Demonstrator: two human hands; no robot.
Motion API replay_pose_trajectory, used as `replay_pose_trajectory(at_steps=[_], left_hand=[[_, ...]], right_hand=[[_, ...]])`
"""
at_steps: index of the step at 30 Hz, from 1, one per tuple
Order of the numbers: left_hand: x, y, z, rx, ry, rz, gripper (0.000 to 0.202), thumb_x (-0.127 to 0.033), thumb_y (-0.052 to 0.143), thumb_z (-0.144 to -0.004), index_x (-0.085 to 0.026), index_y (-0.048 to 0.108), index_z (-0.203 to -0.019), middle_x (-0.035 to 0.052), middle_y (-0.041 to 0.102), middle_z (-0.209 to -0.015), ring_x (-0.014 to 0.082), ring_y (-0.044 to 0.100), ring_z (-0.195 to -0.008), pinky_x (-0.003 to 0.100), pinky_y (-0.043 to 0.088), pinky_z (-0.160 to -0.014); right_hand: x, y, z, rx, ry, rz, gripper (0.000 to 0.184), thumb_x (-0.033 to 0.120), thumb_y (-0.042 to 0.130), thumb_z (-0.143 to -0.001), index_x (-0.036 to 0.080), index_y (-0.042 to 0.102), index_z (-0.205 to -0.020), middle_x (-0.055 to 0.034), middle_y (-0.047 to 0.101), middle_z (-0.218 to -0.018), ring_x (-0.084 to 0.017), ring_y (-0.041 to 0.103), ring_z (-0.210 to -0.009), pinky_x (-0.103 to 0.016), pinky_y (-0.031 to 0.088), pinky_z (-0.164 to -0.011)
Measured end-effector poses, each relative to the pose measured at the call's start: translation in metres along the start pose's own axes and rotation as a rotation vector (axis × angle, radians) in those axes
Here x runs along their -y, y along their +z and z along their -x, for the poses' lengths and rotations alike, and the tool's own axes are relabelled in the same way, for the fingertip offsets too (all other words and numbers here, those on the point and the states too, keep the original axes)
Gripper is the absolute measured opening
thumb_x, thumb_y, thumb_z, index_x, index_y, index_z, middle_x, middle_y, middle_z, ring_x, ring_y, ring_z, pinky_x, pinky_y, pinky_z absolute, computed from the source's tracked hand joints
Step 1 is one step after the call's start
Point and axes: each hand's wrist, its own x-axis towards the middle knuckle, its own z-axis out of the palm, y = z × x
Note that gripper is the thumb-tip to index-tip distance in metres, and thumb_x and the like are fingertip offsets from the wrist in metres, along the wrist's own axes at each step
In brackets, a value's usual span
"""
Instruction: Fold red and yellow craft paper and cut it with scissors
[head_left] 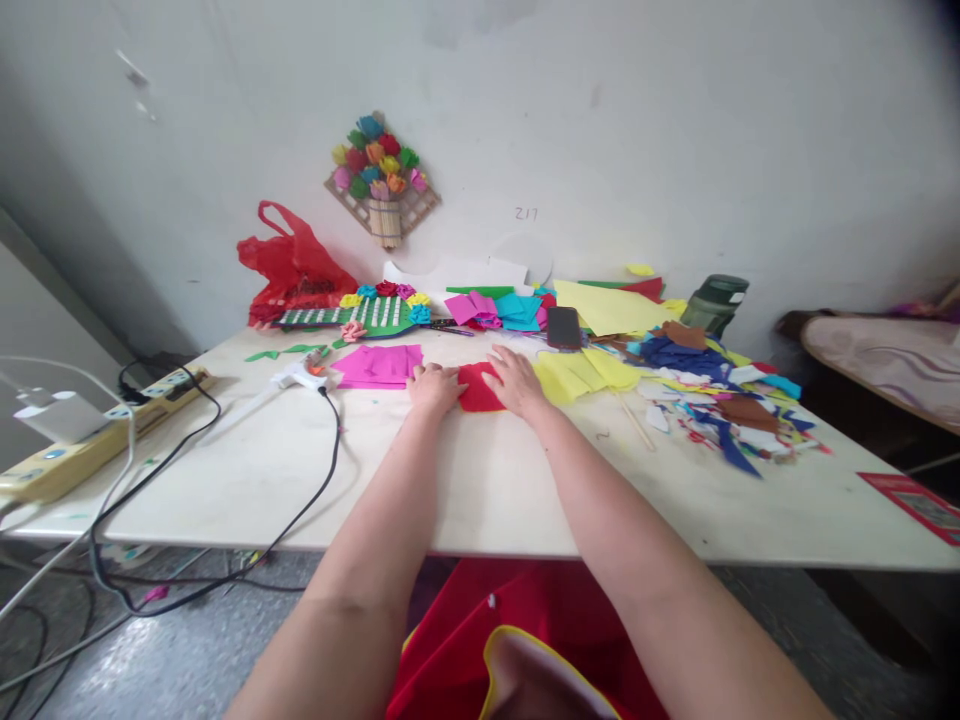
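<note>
Between our left hand (pixel 436 388) and right hand (pixel 517 382), flat on the table (pixel 495 490): red paper (pixel 478 390) | both touch it, neither nearer | right fingers spread; left fingers close together, pinching unclear to us | long axis: we cannot tell, sides covered

So the red piece of paper (pixel 477 392) is bright, one solid colour, and looks pretty much flat on the pale tabletop (pixel 495 490) — straight ahead of the person at 12 o'clock. Its near edge, the 6 o'clock one, runs roughly straight, but the 9 and 3 o'clock sides are partly covered — can't tell the full outline, tbh.
</note>
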Motion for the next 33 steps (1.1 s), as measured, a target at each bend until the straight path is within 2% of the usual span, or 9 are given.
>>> replay_pose_trajectory(at_steps=[2,4,6,13,16,24,33], left_hand=[[0.001,0.001,-0.001,-0.005,-0.004,-0.002,0.047,-0.057,0.049,-0.072,-0.04,0.057,-0.115,0.0018,0.05,-0.127,0.0314,0.036,-0.116,0.045,0.033,-0.091],[0.001,0.002,-0.001,-0.011,-0.011,-0.006,0.05,-0.057,0.05,-0.071,-0.039,0.055,-0.117,0.0021,0.049,-0.128,0.0309,0.036,-0.117,0.045,0.032,-0.092],[0.002,0.002,-0.001,-0.017,-0.02,-0.004,0.051,-0.055,0.052,-0.07,-0.037,0.055,-0.118,0.0024,0.049,-0.128,0.0307,0.036,-0.117,0.044,0.033,-0.092],[0.0,0.001,-0.001,-0.019,-0.079,0.032,0.04,-0.033,0.044,-0.077,-0.029,0.059,-0.114,0.0053,0.049,-0.128,0.0304,0.037,-0.116,0.043,0.033,-0.092],[-0.001,0.001,-0.001,-0.039,-0.114,0.052,0.039,-0.029,0.042,-0.077,-0.028,0.06,-0.112,0.006,0.05,-0.126,0.0294,0.038,-0.116,0.042,0.034,-0.091],[-0.002,0.002,-0.001,-0.061,-0.103,0.061,0.04,-0.034,0.044,-0.075,-0.028,0.061,-0.11,0.005,0.053,-0.123,0.0303,0.039,-0.114,0.041,0.034,-0.091],[-0.003,-0.001,0.0,-0.015,-0.1,0.071,0.043,-0.041,0.045,-0.074,-0.027,0.061,-0.112,0.0061,0.05,-0.127,0.0326,0.036,-0.117,0.042,0.032,-0.093]], right_hand=[[0.005,0.008,-0.001,0.177,-0.061,-0.009,0.058,0.046,0.025,-0.09,0.018,0.027,-0.141,-0.0026,0.016,-0.149,-0.019,0.011,-0.136,-0.037,0.007,-0.11],[0.01,0.013,-0.001,0.363,-0.059,-0.011,0.062,0.052,0.02,-0.089,0.021,0.02,-0.143,0.0005,0.012,-0.15,-0.019,0.004,-0.137,-0.041,0.004,-0.11],[0.012,0.015,0.0,0.458,-0.036,-0.006,0.064,0.054,0.017,-0.088,0.022,0.017,-0.143,0.0028,0.009,-0.15,-0.019,0.001,-0.138,-0.043,0.002,-0.109],[0.009,0.016,-0.002,0.467,-0.034,0.011,0.064,0.051,0.018,-0.088,0.02,0.014,-0.144,0.0021,0.006,-0.15,-0.02,0.0,-0.137,-0.044,0.002,-0.109],[0.007,0.02,-0.003,0.466,-0.039,0.013,0.063,0.049,0.019,-0.088,0.02,0.013,-0.144,0.0019,0.007,-0.15,-0.02,-0.001,-0.137,-0.044,0.002,-0.109],[0.011,0.015,-0.001,0.472,-0.026,0.004,0.064,0.051,0.016,-0.088,0.019,0.012,-0.144,0.0017,0.005,-0.15,-0.019,-0.002,-0.137,-0.043,0.001,-0.109],[0.009,0.016,-0.001,0.461,-0.032,0.003,0.065,0.052,0.015,-0.088,0.018,0.012,-0.144,-0.0002,0.005,-0.15,-0.019,-0.002,-0.137,-0.043,0.0,-0.109]])
